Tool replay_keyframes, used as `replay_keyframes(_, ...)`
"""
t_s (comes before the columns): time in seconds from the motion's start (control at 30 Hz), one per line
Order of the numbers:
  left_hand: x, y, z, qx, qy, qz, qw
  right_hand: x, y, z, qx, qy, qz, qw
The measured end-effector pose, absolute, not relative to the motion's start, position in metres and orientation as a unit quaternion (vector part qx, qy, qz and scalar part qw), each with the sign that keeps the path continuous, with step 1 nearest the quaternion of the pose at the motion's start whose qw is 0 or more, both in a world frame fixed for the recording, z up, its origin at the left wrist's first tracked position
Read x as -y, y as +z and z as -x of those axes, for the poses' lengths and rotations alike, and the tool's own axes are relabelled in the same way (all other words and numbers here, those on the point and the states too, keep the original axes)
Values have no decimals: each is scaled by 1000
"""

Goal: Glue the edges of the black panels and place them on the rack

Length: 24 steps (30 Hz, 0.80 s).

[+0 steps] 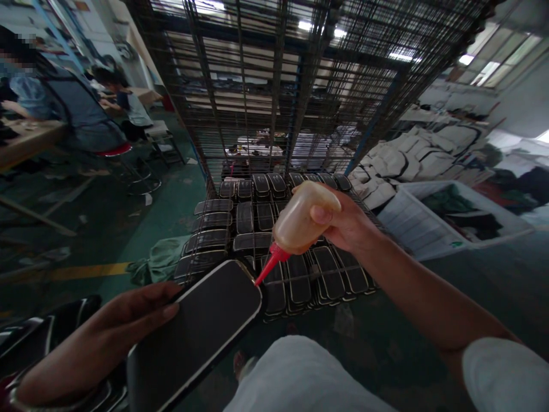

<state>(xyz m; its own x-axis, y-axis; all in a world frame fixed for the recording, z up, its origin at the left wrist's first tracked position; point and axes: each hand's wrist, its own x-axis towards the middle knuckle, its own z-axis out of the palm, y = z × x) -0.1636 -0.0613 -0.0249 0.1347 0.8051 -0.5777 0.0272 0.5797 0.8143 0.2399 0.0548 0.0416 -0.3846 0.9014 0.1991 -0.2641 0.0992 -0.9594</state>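
My left hand (141,312) is closed on the edge of a flat black panel (201,326) with rounded corners and a pale line around its border. The thumb lies on top of the panel, and the other fingers are partly hidden. In my right hand (343,220) is a translucent squeeze bottle (306,217) of amber liquid, tipped downward. Its red nozzle (268,266) meets the pale border near the panel's far corner. Whether liquid is coming out is too small to tell.
A tall wire rack (278,91) stands ahead, with stacked black panels (298,277) on its low shelf. More panels (43,337) lie at lower left. A white bin (422,220) holding dark cloth is at right. Green cloth (158,260) lies on the floor. Two people sit at left.
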Motion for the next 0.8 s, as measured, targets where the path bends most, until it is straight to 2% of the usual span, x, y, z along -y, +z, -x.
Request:
replay_keyframes(0.17,63,-26,158,-623,335,-312,635,-50,36,-241,535,613,295,501)
replay_keyframes(0.3,64,-16,137,-644,410,-209,611,-51,25,-234,494,595,304,556)
replay_keyframes(0.43,65,-11,118,-633,422,-164,628,-55,13,-224,451,569,331,603)
replay_keyframes(0.6,63,-19,121,-575,398,-223,679,-62,4,-217,437,562,351,608)
replay_keyframes(0.8,62,-21,124,-568,410,-218,680,-66,0,-214,433,564,363,602)
